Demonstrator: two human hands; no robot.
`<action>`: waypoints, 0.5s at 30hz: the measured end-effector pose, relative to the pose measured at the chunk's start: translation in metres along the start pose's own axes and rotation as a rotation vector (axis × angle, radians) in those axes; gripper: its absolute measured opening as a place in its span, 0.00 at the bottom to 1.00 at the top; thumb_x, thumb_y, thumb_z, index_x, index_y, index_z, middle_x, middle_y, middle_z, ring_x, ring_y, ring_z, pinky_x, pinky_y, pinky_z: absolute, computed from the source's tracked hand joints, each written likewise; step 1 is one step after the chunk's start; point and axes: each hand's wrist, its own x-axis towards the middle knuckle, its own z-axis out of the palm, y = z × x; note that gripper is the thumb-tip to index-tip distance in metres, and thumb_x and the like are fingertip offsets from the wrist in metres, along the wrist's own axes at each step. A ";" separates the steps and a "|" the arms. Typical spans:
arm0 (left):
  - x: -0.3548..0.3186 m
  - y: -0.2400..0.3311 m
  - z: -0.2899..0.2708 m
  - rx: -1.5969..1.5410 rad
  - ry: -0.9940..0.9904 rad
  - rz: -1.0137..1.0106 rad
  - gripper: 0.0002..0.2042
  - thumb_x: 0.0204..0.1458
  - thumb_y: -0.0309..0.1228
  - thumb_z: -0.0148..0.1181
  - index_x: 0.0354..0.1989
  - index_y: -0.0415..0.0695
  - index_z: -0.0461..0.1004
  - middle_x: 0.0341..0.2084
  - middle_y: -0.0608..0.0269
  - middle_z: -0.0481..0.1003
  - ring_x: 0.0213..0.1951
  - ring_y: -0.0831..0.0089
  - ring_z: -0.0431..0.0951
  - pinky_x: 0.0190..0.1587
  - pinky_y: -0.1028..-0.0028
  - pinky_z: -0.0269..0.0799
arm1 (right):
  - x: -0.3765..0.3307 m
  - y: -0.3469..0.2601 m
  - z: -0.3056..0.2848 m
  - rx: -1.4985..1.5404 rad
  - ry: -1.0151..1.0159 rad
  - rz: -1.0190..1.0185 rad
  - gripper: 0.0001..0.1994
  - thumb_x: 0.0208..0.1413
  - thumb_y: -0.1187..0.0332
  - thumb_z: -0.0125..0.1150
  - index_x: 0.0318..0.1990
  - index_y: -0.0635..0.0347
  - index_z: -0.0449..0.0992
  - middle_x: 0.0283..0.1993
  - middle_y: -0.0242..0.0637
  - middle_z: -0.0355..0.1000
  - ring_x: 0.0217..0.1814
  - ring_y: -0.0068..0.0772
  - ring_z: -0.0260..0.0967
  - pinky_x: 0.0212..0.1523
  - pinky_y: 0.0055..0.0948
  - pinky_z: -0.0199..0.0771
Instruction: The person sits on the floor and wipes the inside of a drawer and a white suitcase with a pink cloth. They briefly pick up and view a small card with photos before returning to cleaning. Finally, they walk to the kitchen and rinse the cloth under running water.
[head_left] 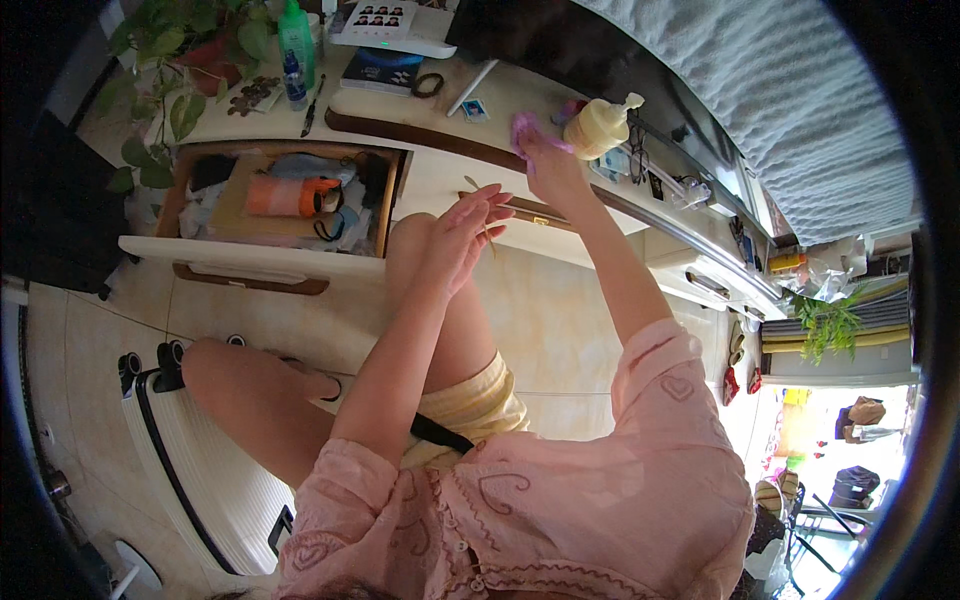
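Note:
My right hand (pixel 552 172) reaches over the front edge of the white cabinet top. Its fingers are closed on a purple cloth (pixel 525 130), which lies bunched against the surface. Just right of the cloth stands a cream pump bottle (pixel 598 130). My left hand (pixel 466 232) hovers in front of the cabinet, above my knee, its fingers partly stretched. A thin pale stick (pixel 493 248) pokes out on both sides of those fingers; its exact kind is too small to make out.
An open drawer (pixel 250 252) at the left holds an orange pouch (pixel 285 196) and other items. Behind it are a potted plant (pixel 210 65), a green bottle (pixel 296 45) and a dark blue box (pixel 382 70). A white suitcase (pixel 190 470) stands at lower left.

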 end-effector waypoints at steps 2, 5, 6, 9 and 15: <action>0.001 -0.003 0.006 0.043 0.013 -0.021 0.16 0.55 0.31 0.44 0.51 0.41 0.63 0.45 0.61 0.68 0.46 0.73 0.68 0.47 0.74 0.61 | 0.012 0.001 0.003 -0.005 -0.101 0.104 0.14 0.47 0.71 0.44 0.41 0.64 0.69 0.41 0.48 0.69 0.41 0.48 0.68 0.40 0.41 0.69; 0.003 -0.011 0.006 0.131 0.004 -0.026 0.15 0.55 0.31 0.45 0.51 0.41 0.63 0.45 0.61 0.68 0.45 0.73 0.68 0.47 0.74 0.61 | 0.048 0.005 0.013 -0.038 -0.217 0.296 0.14 0.47 0.70 0.44 0.40 0.63 0.69 0.37 0.49 0.70 0.39 0.49 0.69 0.38 0.43 0.69; 0.003 -0.012 0.005 0.139 0.005 -0.014 0.15 0.55 0.32 0.45 0.50 0.42 0.64 0.45 0.62 0.68 0.45 0.74 0.68 0.47 0.74 0.61 | 0.059 0.005 0.013 -0.052 -0.235 0.322 0.13 0.47 0.69 0.44 0.40 0.63 0.69 0.36 0.50 0.71 0.39 0.49 0.69 0.38 0.43 0.69; 0.004 -0.010 0.000 0.152 0.004 0.005 0.15 0.56 0.35 0.45 0.50 0.44 0.64 0.44 0.63 0.69 0.45 0.75 0.69 0.47 0.75 0.62 | 0.067 0.009 0.013 -0.057 -0.285 0.357 0.13 0.46 0.69 0.45 0.39 0.64 0.69 0.35 0.51 0.71 0.38 0.48 0.69 0.37 0.43 0.69; -0.001 -0.005 -0.001 0.098 -0.034 0.001 0.16 0.56 0.36 0.45 0.50 0.43 0.64 0.44 0.63 0.69 0.45 0.75 0.68 0.47 0.75 0.62 | 0.014 0.012 0.014 -0.173 -0.161 0.188 0.12 0.44 0.70 0.46 0.37 0.63 0.70 0.37 0.50 0.70 0.38 0.48 0.69 0.38 0.42 0.69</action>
